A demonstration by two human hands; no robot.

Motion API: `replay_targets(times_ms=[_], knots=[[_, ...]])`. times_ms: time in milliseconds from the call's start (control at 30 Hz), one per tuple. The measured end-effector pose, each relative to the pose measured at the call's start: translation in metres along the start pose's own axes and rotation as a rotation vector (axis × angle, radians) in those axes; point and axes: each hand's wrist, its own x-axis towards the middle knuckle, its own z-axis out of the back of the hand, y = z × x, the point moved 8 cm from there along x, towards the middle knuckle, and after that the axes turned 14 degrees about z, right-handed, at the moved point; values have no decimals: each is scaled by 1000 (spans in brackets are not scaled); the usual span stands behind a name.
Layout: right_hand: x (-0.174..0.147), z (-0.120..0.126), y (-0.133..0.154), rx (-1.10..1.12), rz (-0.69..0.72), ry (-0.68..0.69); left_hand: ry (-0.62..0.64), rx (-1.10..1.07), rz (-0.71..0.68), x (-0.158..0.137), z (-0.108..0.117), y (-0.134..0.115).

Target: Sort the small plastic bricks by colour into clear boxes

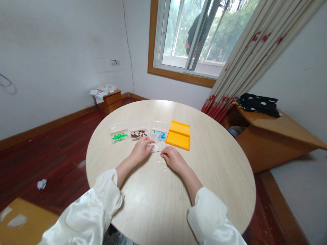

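On the round table, my left hand [141, 149] has its thumb and fingers at the left side of a small clear plastic box [157, 148], gripping its edge. My right hand [174, 159] is just to the right of that box, fingertips pinched together low over the table; whatever they hold is too small to make out. Several tiny pale pieces [165, 168] lie loose on the tabletop by my right fingertips. Behind my hands stand lidded clear boxes with green pieces [120, 136], brown pieces [138, 134] and blue pieces [161, 136]. A yellow case [178, 139] lies open behind my right hand.
The pale wooden table [212, 163] has a rounded edge all round. To the right is a tilted wooden cabinet [276, 143] with dark folded cloth [260, 104] on it. A small drawer unit [112, 101] stands in the far corner. A person [194, 34] shows through the window.
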Motion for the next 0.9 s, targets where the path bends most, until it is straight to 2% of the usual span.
replay_targets(times_ms=[167, 333, 467, 667, 900], knots=[[0, 1, 0, 32, 1, -20, -46, -1, 4, 0, 7, -3], [-1, 4, -3, 79, -43, -58, -30, -2, -4, -1, 9, -7], [-2, 6, -7, 186, -116, -108, 63, -8, -67, -5, 3, -16], [-4, 4, -21, 445, -227, -255, 227, 49, -182, -16, -7, -28], [-7, 5, -39, 587, -330, -430, 320, 158, -272, -25, -22, -32]])
